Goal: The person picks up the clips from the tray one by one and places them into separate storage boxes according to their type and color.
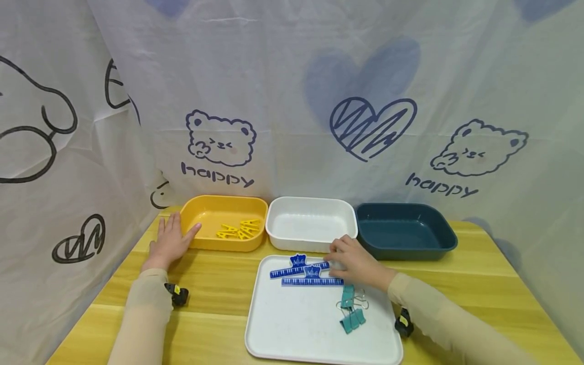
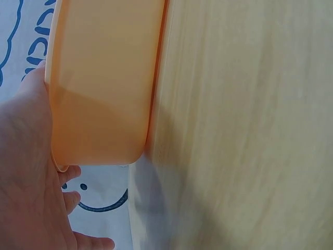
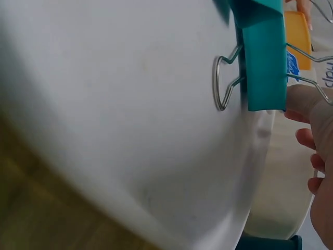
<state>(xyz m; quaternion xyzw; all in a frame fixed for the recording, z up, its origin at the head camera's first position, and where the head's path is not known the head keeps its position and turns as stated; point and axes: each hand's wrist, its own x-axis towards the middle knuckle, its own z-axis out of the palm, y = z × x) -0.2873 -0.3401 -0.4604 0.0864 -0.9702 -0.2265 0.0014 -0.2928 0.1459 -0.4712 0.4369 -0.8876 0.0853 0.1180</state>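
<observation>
At the yellow bin's (image 1: 219, 245) left end, my left hand (image 1: 168, 243) rests with its thumb over the rim and its fingers spread outside. The left wrist view shows this hand (image 2: 28, 172) against the bin (image 2: 104, 104). My right hand (image 1: 358, 261) is over the white tray's (image 1: 292, 324) back edge, thumb and fingers apart around the right end of two blue piano-pattern clips (image 1: 312, 281); whether it touches them is unclear. Beside it lie teal binder clips (image 1: 353, 320). In the right wrist view, a teal clip (image 3: 264, 67) partly hides the hand (image 3: 323, 135).
Several yellow clips (image 1: 246, 230) lie in the yellow bin. A white bin (image 1: 312, 245) stands in the middle behind the tray, and a dark blue bin (image 1: 410, 253) stands to its right. A patterned cloth (image 1: 292, 101) hangs behind the bins.
</observation>
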